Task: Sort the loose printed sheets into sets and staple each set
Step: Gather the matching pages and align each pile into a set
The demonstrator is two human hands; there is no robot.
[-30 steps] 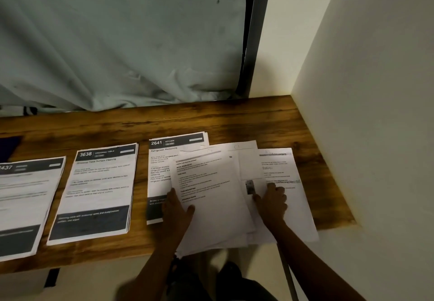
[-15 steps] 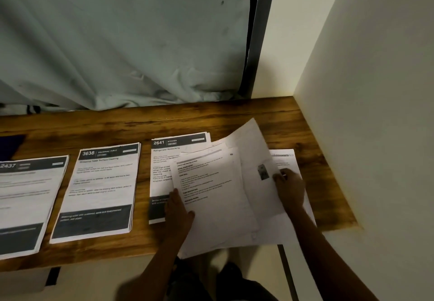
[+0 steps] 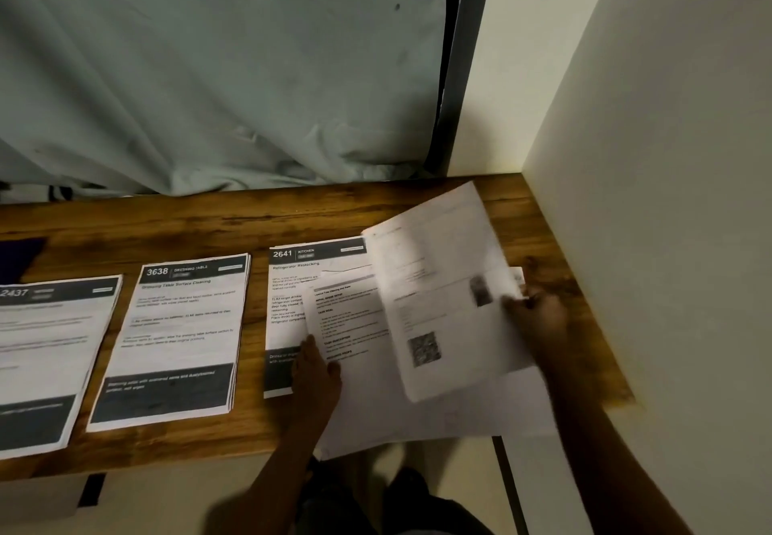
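Note:
Three sorted stacks with dark headers lie in a row on the wooden desk (image 3: 250, 221): stack 2437 (image 3: 41, 350) at far left, stack 3638 (image 3: 179, 334), and stack 2641 (image 3: 292, 284). A loose pile of white printed sheets (image 3: 359, 367) overlaps stack 2641 and hangs over the desk's front edge. My left hand (image 3: 315, 371) rests on the pile's left side, thumb on the top sheet. My right hand (image 3: 534, 317) pinches the right edge of a lifted sheet (image 3: 443, 296), which is tilted up and blurred and shows a small photo and a QR-like square. No stapler is in view.
A pale wall (image 3: 668, 200) closes off the desk's right end. A grey-green curtain (image 3: 209, 75) hangs behind the desk, with a dark frame (image 3: 459, 75) at its right. A dark object (image 3: 19, 254) sits at the far left back of the desk.
My right hand took the edge of a sheet in the loose pile and has raised it, swinging it up and toward the right. My left hand stayed on the pile.

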